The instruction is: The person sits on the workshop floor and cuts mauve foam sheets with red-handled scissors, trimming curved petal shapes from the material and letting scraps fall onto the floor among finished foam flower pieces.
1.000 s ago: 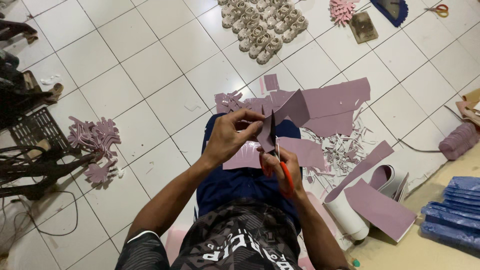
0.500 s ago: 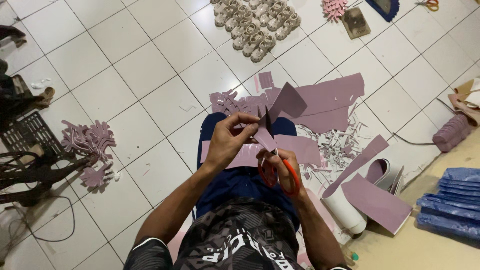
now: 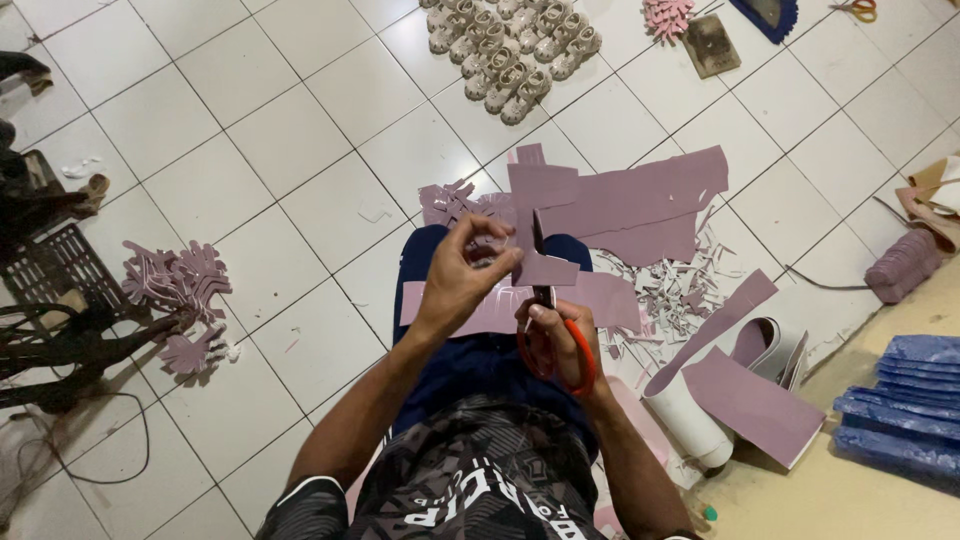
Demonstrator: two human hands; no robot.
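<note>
In the head view, the person sits on a white tiled floor (image 3: 290, 140) and looks down at both hands held above the lap. The left hand (image 3: 462, 275) is closed on a mauve sheet piece (image 3: 540, 215), pinching its lower left edge between thumb and fingers so that the piece stands up in front of the hand. The right hand (image 3: 555, 335) lies just below and to the right of the left, its fingers closed through the orange handles of a pair of scissors (image 3: 545, 300). The dark blades point upward and meet the piece near its middle, where a slit shows. The two hands are just beside each other, with the piece above and between them.

A longer mauve strip (image 3: 600, 300) lies across the knees under the hands. Beyond the knees a large mauve sheet (image 3: 640, 205) is spread on the floor, with a heap of pale offcuts (image 3: 680, 290) at its right. To the right stand a white roll (image 3: 690, 420) and a flat mauve panel (image 3: 750, 405), next to a stack of blue sheets (image 3: 905, 400). Well to the left lies a pile of cut mauve shapes (image 3: 180, 290). At the far top are rows of beige shoe parts (image 3: 505, 50).
</note>
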